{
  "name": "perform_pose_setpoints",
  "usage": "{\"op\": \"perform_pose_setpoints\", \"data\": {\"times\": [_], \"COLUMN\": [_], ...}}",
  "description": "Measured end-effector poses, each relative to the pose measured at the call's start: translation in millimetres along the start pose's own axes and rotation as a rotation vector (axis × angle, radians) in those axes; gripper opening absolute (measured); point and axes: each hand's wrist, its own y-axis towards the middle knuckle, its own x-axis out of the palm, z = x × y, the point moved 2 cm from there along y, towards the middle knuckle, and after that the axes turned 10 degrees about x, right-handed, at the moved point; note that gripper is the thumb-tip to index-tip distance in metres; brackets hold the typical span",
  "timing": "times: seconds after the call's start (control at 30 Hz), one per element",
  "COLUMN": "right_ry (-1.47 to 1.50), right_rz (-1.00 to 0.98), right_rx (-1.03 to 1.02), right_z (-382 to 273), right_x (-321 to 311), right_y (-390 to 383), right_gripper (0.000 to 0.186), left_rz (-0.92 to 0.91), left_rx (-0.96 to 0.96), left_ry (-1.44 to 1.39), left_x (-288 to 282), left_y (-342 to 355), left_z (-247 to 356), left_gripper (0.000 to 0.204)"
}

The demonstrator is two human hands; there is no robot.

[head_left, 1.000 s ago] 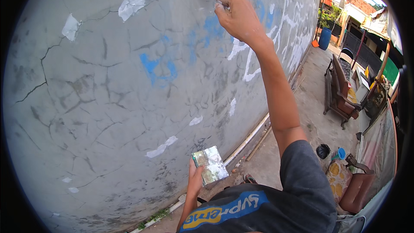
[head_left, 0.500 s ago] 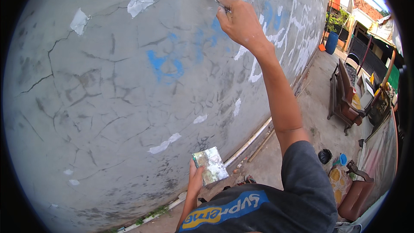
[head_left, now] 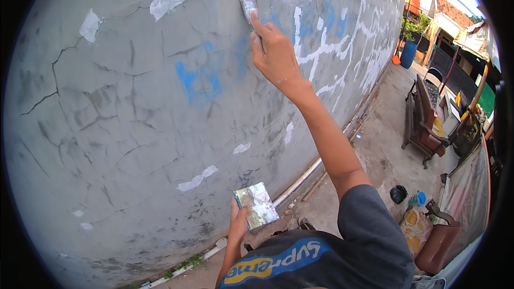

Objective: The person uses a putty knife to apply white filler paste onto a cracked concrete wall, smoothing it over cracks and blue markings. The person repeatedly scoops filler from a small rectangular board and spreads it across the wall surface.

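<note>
Scraper point(head_left: 249, 6) pointing up (long axis near-vertical), hands point(head_left: 276, 56) closed on it and board point(head_left: 259, 206)

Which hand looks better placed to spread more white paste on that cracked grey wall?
Right, I'd judge: the right hand holds a flat metal scraper, raised at the cracked grey wall. The left hand is lower, occupied with a rectangular, white-smeared board.

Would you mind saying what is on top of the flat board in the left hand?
The board bears whitish smears, and the thumb of the left hand meets its left edge; its underside and any fingers there are hidden.
</note>
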Motion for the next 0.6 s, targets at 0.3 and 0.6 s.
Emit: {"op": "perform_pose_setpoints", "data": {"times": [0.3,0.6], "right_ry": [-0.163,-0.094], "right_rz": [0.004,-0.114], "right_rx": [-0.204,-0.125], "right_z": [-13,-3], "right_x": [-37,-43], "right_y": [38,21], "right_gripper": [0.039,0.039], "left_rz": [-0.029,0.017], "left_rx": [0.023,-0.003], "left_ry": [-0.006,-0.013], "left_x": [-4,-5], "left_y": [2,-1], "left_z": [-2,5], "left_gripper": [0.055,0.055]}}
